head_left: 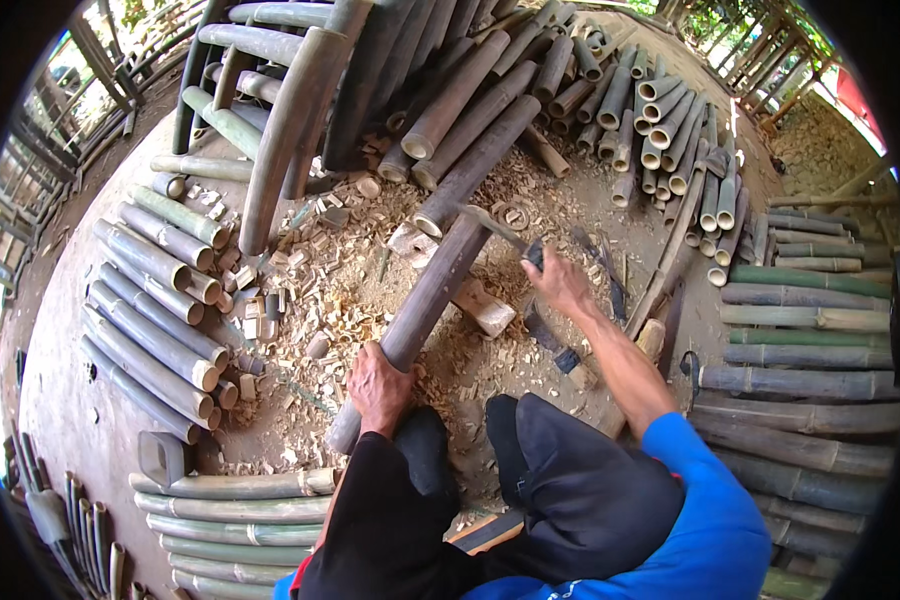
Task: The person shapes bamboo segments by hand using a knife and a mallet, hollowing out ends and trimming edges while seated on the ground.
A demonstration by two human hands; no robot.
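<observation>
My left hand point(378, 385) grips a long grey bamboo pole point(422, 305) near its lower end; the pole slants up to the right and rests on a wooden block point(480, 303). My right hand point(560, 282) is shut on the handle of a chopping knife point(498, 228), whose blade reaches left to the pole's upper end. Both hands sit above my knees in dark trousers. Wood chips point(350, 280) cover the ground under the pole.
Cut bamboo lengths lie stacked on the left point(155, 320), the right point(810, 340), the far side point(660, 130) and near my legs point(235, 520). Long poles point(450, 100) lean in from the top. Another dark-handled tool point(555, 345) lies by my right forearm.
</observation>
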